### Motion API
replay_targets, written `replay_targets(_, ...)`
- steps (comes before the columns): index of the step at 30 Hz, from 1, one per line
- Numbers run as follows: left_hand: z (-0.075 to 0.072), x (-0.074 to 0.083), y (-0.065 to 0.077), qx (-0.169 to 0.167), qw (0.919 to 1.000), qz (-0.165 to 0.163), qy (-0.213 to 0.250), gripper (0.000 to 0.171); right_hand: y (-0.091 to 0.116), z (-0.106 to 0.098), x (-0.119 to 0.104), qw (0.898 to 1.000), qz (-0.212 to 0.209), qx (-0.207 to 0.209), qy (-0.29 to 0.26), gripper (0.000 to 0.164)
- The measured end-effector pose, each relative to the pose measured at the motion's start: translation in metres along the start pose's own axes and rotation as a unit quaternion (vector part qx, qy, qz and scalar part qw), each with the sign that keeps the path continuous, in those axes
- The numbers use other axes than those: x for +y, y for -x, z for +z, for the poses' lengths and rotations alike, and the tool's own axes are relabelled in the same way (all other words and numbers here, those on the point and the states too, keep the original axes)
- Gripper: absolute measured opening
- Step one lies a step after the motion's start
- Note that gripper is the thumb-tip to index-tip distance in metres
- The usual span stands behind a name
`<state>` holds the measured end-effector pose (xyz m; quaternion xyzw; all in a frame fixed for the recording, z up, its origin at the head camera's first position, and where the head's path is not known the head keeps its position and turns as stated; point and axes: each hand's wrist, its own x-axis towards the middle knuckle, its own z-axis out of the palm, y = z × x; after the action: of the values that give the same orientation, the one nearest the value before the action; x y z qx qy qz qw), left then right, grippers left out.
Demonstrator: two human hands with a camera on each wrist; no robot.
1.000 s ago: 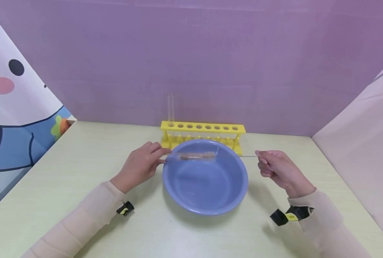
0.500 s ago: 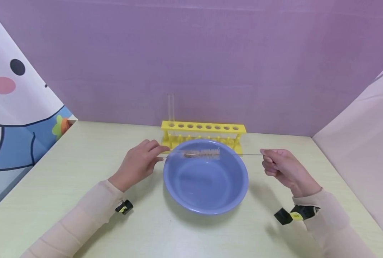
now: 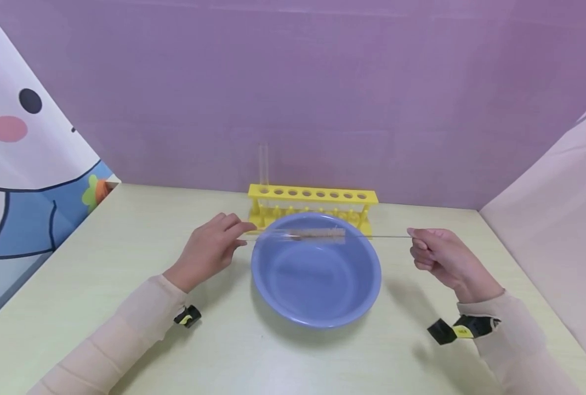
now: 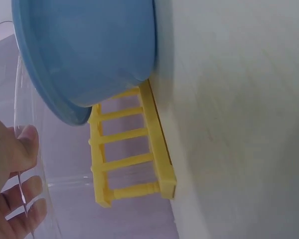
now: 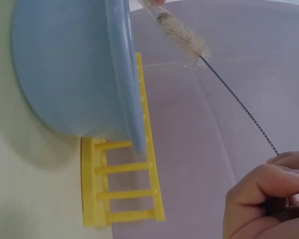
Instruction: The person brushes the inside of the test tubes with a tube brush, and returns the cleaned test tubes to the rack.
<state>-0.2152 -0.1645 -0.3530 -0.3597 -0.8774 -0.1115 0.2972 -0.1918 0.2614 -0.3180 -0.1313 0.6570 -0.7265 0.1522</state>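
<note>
My left hand [image 3: 205,251] pinches a clear glass test tube [image 3: 276,235], held level above the far part of a blue basin [image 3: 317,293]. My right hand [image 3: 443,260] grips the twisted wire handle of a test tube brush [image 5: 184,37] out beyond the basin's right side. In the right wrist view the pale bristles show partly out of the tube's mouth, while the brush's tip end lies within the glass. Thumb and fingers [image 4: 25,149] lie on opposite sides of the tube in the left wrist view.
Behind the basin stands a yellow test tube rack [image 3: 317,194], its base partly hidden by the rim. Another clear test tube [image 3: 263,164] is upright in its leftmost hole. A purple backdrop [image 3: 293,99] rises behind the pale table [image 3: 273,362].
My right hand has moved right, drawing the brush with it, so its bristles sit farther right, partly out of the tube. My left hand has shifted slightly left with the tube.
</note>
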Motion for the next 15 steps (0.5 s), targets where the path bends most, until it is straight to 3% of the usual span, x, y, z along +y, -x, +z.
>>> replay_targets(6,0.001,-0.010,0.010,0.008,0.9994,-0.035,0.002,0.040,0.008,-0.015,0.002,1.000,0.002,0.011,0.001,0.043)
replay_targets(15,0.002,-0.010,0.009,0.024,0.9961,-0.063,0.057,0.039,0.014,-0.020,0.013,0.994,0.008,0.007,0.110,0.042)
